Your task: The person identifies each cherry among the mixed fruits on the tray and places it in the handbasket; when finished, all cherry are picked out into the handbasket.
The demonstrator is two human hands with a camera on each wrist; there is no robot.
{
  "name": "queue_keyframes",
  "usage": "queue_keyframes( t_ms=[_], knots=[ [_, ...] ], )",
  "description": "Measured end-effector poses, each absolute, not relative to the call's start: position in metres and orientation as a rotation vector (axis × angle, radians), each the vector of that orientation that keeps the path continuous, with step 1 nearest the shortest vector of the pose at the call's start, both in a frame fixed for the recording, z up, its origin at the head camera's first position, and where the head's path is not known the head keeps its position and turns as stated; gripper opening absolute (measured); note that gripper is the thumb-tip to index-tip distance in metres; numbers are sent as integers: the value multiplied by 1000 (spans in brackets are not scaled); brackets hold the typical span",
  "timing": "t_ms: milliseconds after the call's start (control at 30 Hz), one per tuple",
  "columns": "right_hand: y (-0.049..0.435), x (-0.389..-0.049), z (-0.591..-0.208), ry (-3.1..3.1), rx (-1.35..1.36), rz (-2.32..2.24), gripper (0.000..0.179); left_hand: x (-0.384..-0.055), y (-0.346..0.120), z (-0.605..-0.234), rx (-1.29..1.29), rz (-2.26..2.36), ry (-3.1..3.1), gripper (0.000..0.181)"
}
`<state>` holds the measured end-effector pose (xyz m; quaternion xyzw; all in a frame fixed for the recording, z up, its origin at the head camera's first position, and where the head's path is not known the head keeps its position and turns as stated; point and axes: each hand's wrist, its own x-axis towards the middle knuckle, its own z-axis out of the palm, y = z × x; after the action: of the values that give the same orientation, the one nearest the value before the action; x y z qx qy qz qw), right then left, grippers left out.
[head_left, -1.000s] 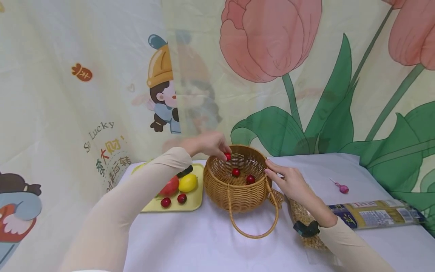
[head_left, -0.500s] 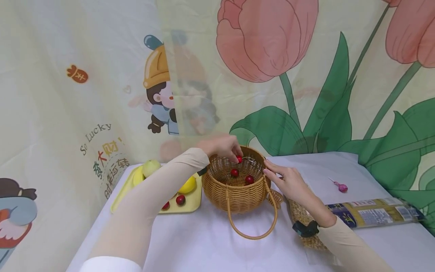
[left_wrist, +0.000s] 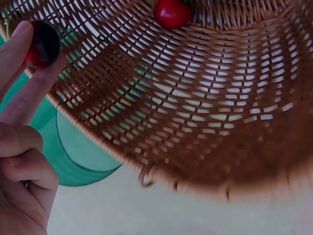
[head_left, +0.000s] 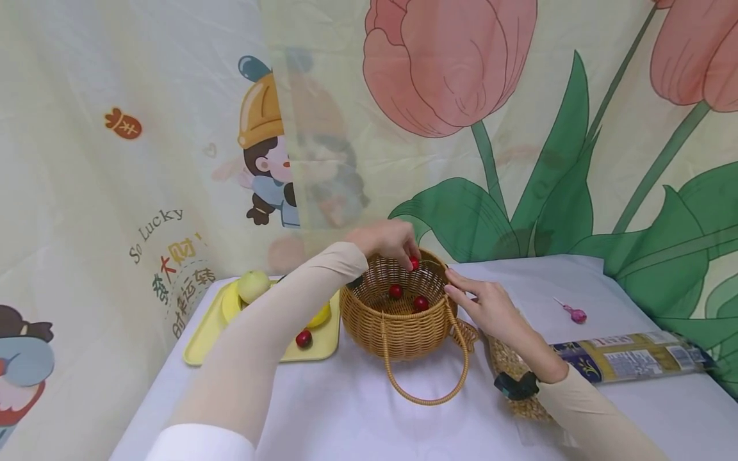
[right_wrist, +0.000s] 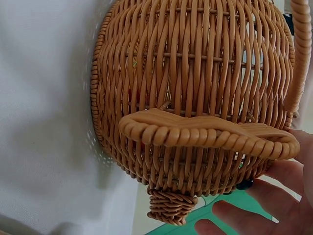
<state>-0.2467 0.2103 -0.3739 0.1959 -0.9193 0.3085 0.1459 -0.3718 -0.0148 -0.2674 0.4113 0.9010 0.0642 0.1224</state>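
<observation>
My left hand (head_left: 389,242) pinches a dark red cherry (head_left: 414,263) between thumb and fingertips, just inside the far rim of a round wicker basket (head_left: 403,336). A short stem shows on this cherry (left_wrist: 48,44) in the left wrist view. Two more cherries, one left (head_left: 395,292) and one right (head_left: 421,303), lie on the basket's bottom. My right hand (head_left: 492,307) rests its fingertips on the basket's right rim. In the right wrist view, its fingers (right_wrist: 276,196) are fairly straight and spread beside the wicker wall. The basket's handle (head_left: 429,402) hangs down in front.
A yellow tray (head_left: 196,349) at left bears a banana (head_left: 230,303), a pale green round fruit (head_left: 254,286), a partly hidden yellow fruit (head_left: 320,315) and a cherry (head_left: 303,339). At right lie a bag of grains (head_left: 521,406), a pasta packet (head_left: 640,358) and a pink lollipop-like thing (head_left: 575,314).
My left hand has moved right with the cherry, from the basket's left rim to over its far inner side. My right hand stays at the rim. The view has shifted slightly.
</observation>
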Motion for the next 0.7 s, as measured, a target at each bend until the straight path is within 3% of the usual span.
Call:
queue_keyframes(
  t_ms=[700],
  knots=[
    [209,-247,-374,-2652,555,887,48,-375,2,-311,1224,175,2652,34]
  ],
)
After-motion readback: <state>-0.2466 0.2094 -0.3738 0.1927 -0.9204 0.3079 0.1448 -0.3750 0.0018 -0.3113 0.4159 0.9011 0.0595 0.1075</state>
